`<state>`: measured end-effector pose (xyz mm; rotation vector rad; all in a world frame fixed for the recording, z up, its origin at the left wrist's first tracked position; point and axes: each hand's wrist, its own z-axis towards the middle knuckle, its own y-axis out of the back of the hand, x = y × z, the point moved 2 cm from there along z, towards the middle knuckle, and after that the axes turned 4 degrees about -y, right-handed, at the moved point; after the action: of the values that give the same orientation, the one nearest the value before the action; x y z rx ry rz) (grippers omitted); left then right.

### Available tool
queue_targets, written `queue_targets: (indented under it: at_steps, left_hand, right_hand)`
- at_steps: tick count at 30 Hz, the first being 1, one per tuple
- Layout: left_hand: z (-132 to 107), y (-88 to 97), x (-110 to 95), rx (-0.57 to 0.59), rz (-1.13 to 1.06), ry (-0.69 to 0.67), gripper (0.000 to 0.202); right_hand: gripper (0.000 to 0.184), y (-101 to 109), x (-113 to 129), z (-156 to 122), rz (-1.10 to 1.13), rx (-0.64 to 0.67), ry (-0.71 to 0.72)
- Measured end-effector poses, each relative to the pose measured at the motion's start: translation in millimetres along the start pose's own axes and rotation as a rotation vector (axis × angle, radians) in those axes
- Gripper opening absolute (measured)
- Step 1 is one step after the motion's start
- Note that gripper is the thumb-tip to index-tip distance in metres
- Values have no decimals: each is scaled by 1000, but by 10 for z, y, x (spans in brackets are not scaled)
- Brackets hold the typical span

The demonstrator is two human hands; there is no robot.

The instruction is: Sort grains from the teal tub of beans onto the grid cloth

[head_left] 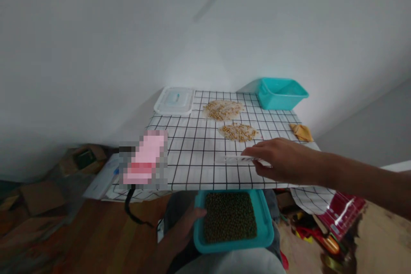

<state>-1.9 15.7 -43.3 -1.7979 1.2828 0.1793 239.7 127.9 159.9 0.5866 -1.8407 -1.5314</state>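
My left hand (183,227) grips the left rim of a teal tray (265,239) filled with small green beans, held on my lap below the table edge. My right hand (278,160) reaches over the grid-patterned tablecloth (192,154) and its fingers close on a thin clear plastic bag (236,159) lying flat on the cloth. Beyond it lie two clear bags of yellow beans, one nearer (238,132) and one farther (224,109).
An empty teal tub (281,93) stands at the table's back right. A white lidded box (174,101) sits at the back left. A yellow cloth (301,132) lies at the right edge. A blurred pink object (144,160) rests at the left. Boxes and clutter cover the floor.
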Motion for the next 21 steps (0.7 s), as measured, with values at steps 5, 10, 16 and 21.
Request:
queue_targets:
  at_steps: [5,10,16,21]
  left_hand:
    - [23,-37,39,-6,54,-13,41]
    - [117,-111,123,93,42,-5,41]
    - [187,-201,168,151,72,1,40]
    - [177,-248,183,147,64,11,46]
  right_hand:
    - [31,108,-635,-11,-90,-101,-165]
    - [37,4,-984,79,-50,-73,-193]
    - [35,-70,-993,207,-19,-47,-151]
    - [34,-90,-990,212,4,-73,-108]
